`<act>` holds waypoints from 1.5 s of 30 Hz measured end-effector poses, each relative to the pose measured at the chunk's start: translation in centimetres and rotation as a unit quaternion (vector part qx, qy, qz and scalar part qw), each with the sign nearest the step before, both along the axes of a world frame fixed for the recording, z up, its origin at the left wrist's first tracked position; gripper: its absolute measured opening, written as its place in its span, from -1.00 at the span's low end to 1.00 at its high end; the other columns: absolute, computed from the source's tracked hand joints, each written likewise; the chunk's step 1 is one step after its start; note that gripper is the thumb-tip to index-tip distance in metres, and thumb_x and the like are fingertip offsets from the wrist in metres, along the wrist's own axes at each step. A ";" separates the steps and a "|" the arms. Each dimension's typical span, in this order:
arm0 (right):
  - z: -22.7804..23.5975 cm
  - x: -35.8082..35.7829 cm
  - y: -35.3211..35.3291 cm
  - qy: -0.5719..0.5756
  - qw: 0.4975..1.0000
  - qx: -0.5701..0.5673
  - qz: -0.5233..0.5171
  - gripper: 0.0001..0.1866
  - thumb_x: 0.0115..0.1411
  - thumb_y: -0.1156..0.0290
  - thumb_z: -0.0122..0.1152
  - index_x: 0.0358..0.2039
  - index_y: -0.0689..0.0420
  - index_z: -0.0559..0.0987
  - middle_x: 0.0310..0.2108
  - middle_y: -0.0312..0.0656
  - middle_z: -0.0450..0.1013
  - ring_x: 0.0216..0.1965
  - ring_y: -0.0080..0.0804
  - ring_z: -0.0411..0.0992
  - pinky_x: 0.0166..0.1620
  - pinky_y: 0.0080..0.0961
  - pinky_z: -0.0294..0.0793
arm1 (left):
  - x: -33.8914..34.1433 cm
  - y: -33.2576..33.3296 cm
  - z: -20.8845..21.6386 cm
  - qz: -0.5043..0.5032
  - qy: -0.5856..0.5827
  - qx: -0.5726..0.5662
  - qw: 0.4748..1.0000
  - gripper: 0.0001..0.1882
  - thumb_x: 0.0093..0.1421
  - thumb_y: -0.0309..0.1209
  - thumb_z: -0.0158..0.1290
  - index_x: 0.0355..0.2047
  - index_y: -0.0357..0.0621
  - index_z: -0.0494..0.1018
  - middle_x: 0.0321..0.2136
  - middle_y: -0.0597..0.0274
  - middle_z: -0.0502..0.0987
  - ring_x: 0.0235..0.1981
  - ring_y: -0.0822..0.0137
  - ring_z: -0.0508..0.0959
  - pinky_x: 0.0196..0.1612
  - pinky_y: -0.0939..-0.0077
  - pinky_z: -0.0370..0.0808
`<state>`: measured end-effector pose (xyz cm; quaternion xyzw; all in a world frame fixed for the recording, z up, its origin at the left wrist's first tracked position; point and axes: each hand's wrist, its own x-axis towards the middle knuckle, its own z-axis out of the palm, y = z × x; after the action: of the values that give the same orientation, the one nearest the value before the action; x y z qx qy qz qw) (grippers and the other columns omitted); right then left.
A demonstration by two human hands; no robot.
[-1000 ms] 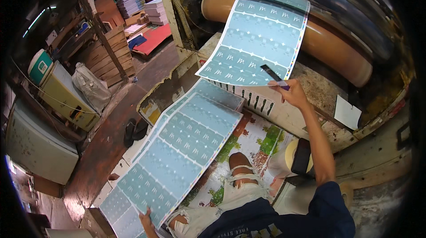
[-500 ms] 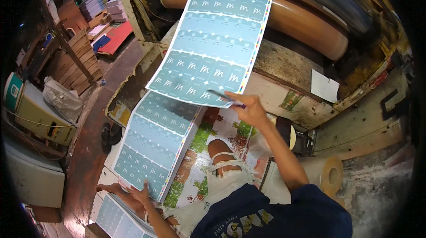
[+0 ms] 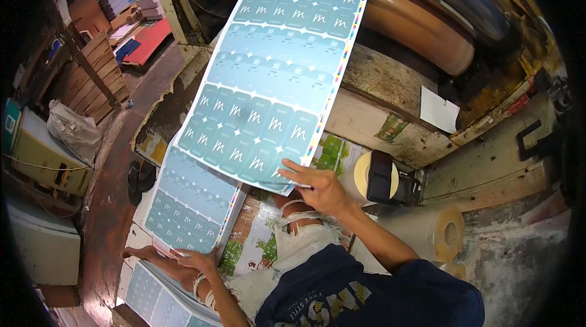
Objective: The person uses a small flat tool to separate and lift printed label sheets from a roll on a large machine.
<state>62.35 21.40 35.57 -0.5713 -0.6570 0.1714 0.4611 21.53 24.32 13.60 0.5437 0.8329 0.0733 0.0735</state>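
Note:
A long teal printed sheet [image 3: 244, 107] comes down from the rollers, with white script letters and a colour strip along its right edge. My right hand [image 3: 323, 190] pinches its near right corner, index finger lying on top. A small purple bit of a slim tool shows at those fingers; the rest is hidden. Below lies a stack of matching printed sheets [image 3: 183, 208], partly covered by the long one. My left hand [image 3: 198, 261] rests at the stack's near edge, fingers stretched and thumb apart.
Brown and dark rollers [image 3: 421, 28] span the far side. A black phone [image 3: 379, 176] lies on a pale roll, and a clear film roll [image 3: 442, 232] sits at right. Another printed stack [image 3: 155, 299] is at lower left. Dark sandals [image 3: 140, 180] lie on the floor.
My right hand has drawn the long sheet's near end toward me, covering more of the stack. The dark blade-like tool seen earlier in that hand is now mostly hidden. My left hand stays at the stack.

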 end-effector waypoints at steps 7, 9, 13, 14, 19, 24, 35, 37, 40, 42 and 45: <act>1.1 -0.3 -1.8 -0.013 0.996 -0.068 0.051 -0.35 -0.17 0.78 0.12 0.01 0.02 0.56 0.14 -0.12 0.38 -0.17 -0.20 0.57 -0.20 -0.48 0.63 | 15.4 6.3 15.7 0.019 -0.912 -0.014 0.410 -0.21 0.16 -0.39 0.20 0.28 -0.36 0.03 0.23 -0.19 0.19 0.26 0.03 0.21 0.29 0.10 0.16; 1.4 -0.6 -1.7 -0.012 0.995 -0.070 0.064 -0.32 -0.19 0.78 0.11 0.02 0.03 0.55 0.14 -0.14 0.38 -0.18 -0.18 0.58 -0.20 -0.49 0.63 | 18.9 7.6 19.8 0.033 -0.977 -0.061 0.202 -0.34 0.21 -0.47 0.13 0.25 -0.32 0.10 0.17 -0.14 0.28 0.19 0.10 0.33 0.23 0.15 0.30; -0.2 0.7 -2.5 0.102 0.981 -0.062 0.151 -0.51 -0.02 0.62 0.21 -0.01 0.03 0.59 0.13 -0.18 0.41 -0.28 -0.35 0.59 -0.25 -0.51 0.61 | 19.8 8.5 17.8 0.045 -0.848 -0.001 0.528 -0.42 0.21 -0.54 0.11 0.21 -0.29 0.16 0.06 -0.01 0.39 0.03 0.17 0.46 0.08 0.28 0.46; 0.6 1.6 -3.4 0.239 0.957 -0.128 0.103 -0.71 0.11 0.52 0.24 -0.11 0.13 0.63 0.03 -0.13 0.49 -0.18 -0.45 0.56 -0.17 -0.51 0.58 | 19.8 7.6 18.1 0.040 -0.833 0.025 0.551 -0.43 0.21 -0.55 0.10 0.20 -0.29 0.17 0.05 0.02 0.40 0.01 0.19 0.47 0.06 0.30 0.48; -3.2 18.5 -5.8 0.096 0.901 -0.141 -0.399 -0.69 0.16 0.22 0.29 -0.58 0.20 0.61 -0.69 -0.33 0.47 -0.64 -0.67 0.36 -0.57 -0.53 0.33 | 17.2 6.0 17.0 0.055 -0.797 0.087 0.595 -0.43 0.21 -0.56 0.11 0.19 -0.30 0.18 0.03 0.04 0.40 -0.01 0.23 0.48 0.04 0.32 0.49; -6.7 30.7 -8.3 0.124 0.819 -0.229 -0.511 -0.54 0.09 0.03 0.34 -0.67 0.17 0.55 -0.71 -0.34 0.34 -0.63 -0.57 0.27 -0.50 -0.41 0.29 | 14.9 4.9 16.8 0.045 -0.782 0.096 0.615 -0.38 0.20 -0.56 0.12 0.22 -0.29 0.13 0.06 0.03 0.36 0.01 0.24 0.44 0.00 0.34 0.49; -6.9 27.3 -12.6 0.086 0.836 -0.293 -0.456 -0.49 -0.23 0.13 0.60 -0.37 0.26 0.66 -0.46 -0.16 0.57 -0.44 -0.44 0.50 -0.32 -0.47 0.49 | 7.7 -1.9 17.2 0.081 -0.757 0.082 0.644 -0.32 0.18 -0.51 0.15 0.25 -0.33 0.10 0.08 -0.02 0.35 0.01 0.19 0.44 0.05 0.30 0.42; -4.4 22.4 -14.0 0.021 0.819 -0.349 -0.455 -0.30 -0.30 0.01 0.60 -0.29 0.35 0.61 -0.39 -0.05 0.56 -0.39 -0.34 0.53 -0.29 -0.40 0.51 | 4.9 -4.7 18.7 0.095 -0.735 0.100 0.664 -0.33 0.18 -0.50 0.15 0.24 -0.34 0.10 0.07 -0.04 0.36 0.01 0.19 0.44 0.05 0.29 0.43; -2.7 14.4 -16.7 -0.036 0.766 -0.418 -0.486 -0.17 -0.38 -0.11 0.59 -0.28 0.38 0.57 -0.35 0.01 0.56 -0.35 -0.21 0.54 -0.23 -0.34 0.52 | 1.3 -8.8 21.0 0.123 -0.705 0.118 0.689 -0.36 0.19 -0.49 0.14 0.21 -0.36 0.12 0.04 -0.08 0.37 0.00 0.17 0.44 0.03 0.26 0.44; -3.5 9.6 -19.0 -0.068 0.754 -0.428 -0.493 -0.13 -0.40 -0.14 0.58 -0.26 0.38 0.55 -0.32 0.05 0.55 -0.29 -0.12 0.54 -0.19 -0.30 0.51 | -1.2 -10.9 22.4 0.152 -0.690 0.083 0.703 -0.38 0.20 -0.49 0.14 0.20 -0.36 0.12 0.03 -0.09 0.37 -0.02 0.15 0.45 0.01 0.24 0.46; -4.1 7.2 -20.1 -0.104 0.770 -0.414 -0.475 -0.05 -0.38 -0.15 0.54 -0.17 0.44 0.48 -0.22 0.16 0.50 -0.18 0.00 0.52 -0.14 -0.19 0.51 | -2.7 -12.8 22.4 0.160 -0.709 0.074 0.683 -0.17 0.18 -0.50 0.14 0.35 -0.10 -0.08 0.20 -0.01 0.25 0.11 0.10 0.38 0.13 0.18 0.38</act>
<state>69.51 1.32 31.48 -0.9603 -0.2112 0.1256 0.1318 18.85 11.56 36.02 0.1912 0.5983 0.5086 0.5889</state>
